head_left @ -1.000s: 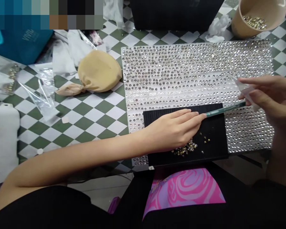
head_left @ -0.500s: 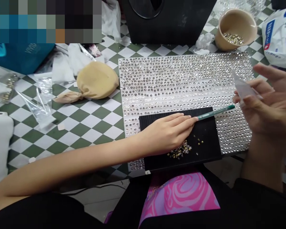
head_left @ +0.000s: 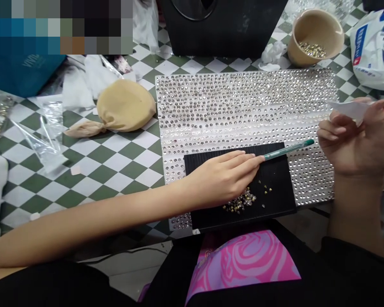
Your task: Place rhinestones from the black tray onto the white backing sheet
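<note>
My left hand (head_left: pixel 232 175) lies over a ridged black tray (head_left: pixel 275 200), palm down with fingers together. From its fingertips a clear pen with a green end (head_left: pixel 289 149) sticks out to the right; the grip on it is partly hidden. Beside that palm, a small pile of gold and clear rhinestones (head_left: pixel 241 201) sits on the tray, with a few loose ones apart. At right, my right hand (head_left: pixel 356 143) is raised, pinching a thin whitish piece of paper or film (head_left: pixel 353 109). Under the tray spreads a white sheet covered in rows of rhinestones (head_left: pixel 230 98).
A beige bowl with rhinestones (head_left: pixel 331 47) stands at the back right, near a white-and-blue bag (head_left: pixel 373 59). Behind the sheet is a black box (head_left: pixel 227 30). A tied tan pouch (head_left: pixel 128 104) and clear plastic bags (head_left: pixel 48 140) lie on the checked tablecloth (head_left: pixel 115 166).
My right hand has turned and tilted the whitish piece flatter, moving it up and to the right. My left hand and the pen keep their place on the tray.
</note>
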